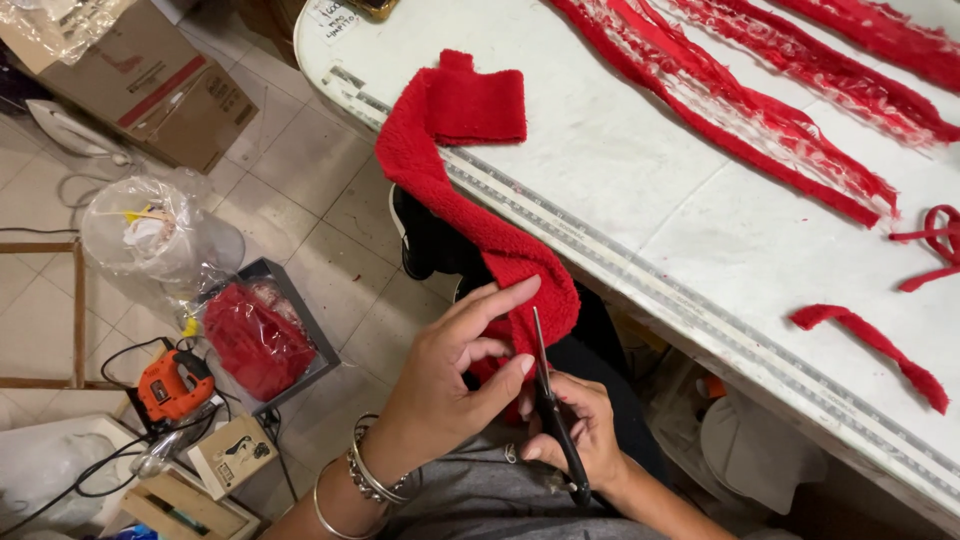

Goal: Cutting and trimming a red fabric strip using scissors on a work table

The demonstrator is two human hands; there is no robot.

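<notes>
Left hand pinching the near end of a long red fleece strip, fingers closed on the fabric, thumb and forefinger spread along its edge. Right hand closed around the handles of black scissors, blades pointing up and away, tip touching the fleece just beside the left fingertips. Strip draped from the near edge of the white desk, far end folded flat on the desk top, near end hanging down over the lap. Silver bangles on the left wrist.

Further right on the desk: several long frayed red strips, a thin red loop, a short curved red offcut. A ruler strip along the desk edge. Down left on the tiled floor: a grey bin of red scraps, an orange jigsaw, a clear plastic bag, cardboard boxes.

Likely risks: blade tip very near the left thumb and forefinger, so a nick if the fingers creep forward; thick pile bunching between the blades, giving a ragged or wandering cut; weight of the hanging fleece pulling the strip off the desk edge and out of the left grip; loose fibres shedding onto the lap.
</notes>
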